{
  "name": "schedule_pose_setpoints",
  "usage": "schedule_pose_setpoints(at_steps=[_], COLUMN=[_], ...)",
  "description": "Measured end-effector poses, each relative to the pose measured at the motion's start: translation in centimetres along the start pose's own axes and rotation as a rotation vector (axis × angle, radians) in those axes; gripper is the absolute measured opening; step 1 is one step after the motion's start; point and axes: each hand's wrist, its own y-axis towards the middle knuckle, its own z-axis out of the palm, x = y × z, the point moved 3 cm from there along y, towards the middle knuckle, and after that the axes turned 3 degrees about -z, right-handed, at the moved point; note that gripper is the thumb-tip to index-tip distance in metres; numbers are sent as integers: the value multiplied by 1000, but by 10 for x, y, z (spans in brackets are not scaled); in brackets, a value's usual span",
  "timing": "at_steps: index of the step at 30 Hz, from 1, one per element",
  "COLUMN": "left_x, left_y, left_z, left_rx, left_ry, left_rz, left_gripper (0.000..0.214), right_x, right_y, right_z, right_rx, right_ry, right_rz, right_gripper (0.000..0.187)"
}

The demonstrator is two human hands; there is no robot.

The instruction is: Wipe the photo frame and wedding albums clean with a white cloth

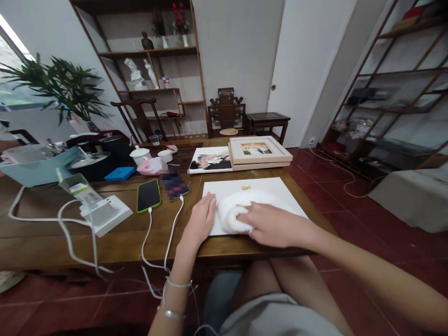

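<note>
A flat white board (276,186) lies on the wooden table in front of me, with a small gold-coloured piece (246,187) near its far edge. Along the board's left edge rests my left hand (203,215), its fingers stretched out and nothing held. My right hand (268,223) is closed on a bunched white cloth (229,214), pressed against the board; some fingertips are hidden in its folds. Part of the cloth spreads across the board and looks slightly blurred.
Beyond the board are stacked light-wood picture frames (261,161) and a photo print (210,161). Left of my left hand, a phone (149,196) and a second, blurred-out device (174,185) have white cables attached. An opened white box (107,215) stands farther left, near pots (112,143).
</note>
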Motion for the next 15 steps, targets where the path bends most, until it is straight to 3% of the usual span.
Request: schedule_pose_setpoints(at_steps=[3, 7, 12, 15], left_x=[1, 2, 4, 5], left_y=[1, 2, 4, 4], left_z=[2, 1, 1, 1], left_rx=[32, 14, 16, 10], left_ry=[50, 82, 100, 95], left_rz=[24, 30, 71, 84], left_gripper=[35, 31, 29, 28], right_x=[-30, -60, -63, -56], right_y=[14, 56, 116, 136], right_z=[-1, -7, -16, -18], right_rx=[-13, -31, -27, -22], right_ry=[-40, 10, 70, 88], right_rz=[155, 144, 52, 20], right_gripper=[23, 27, 28, 26])
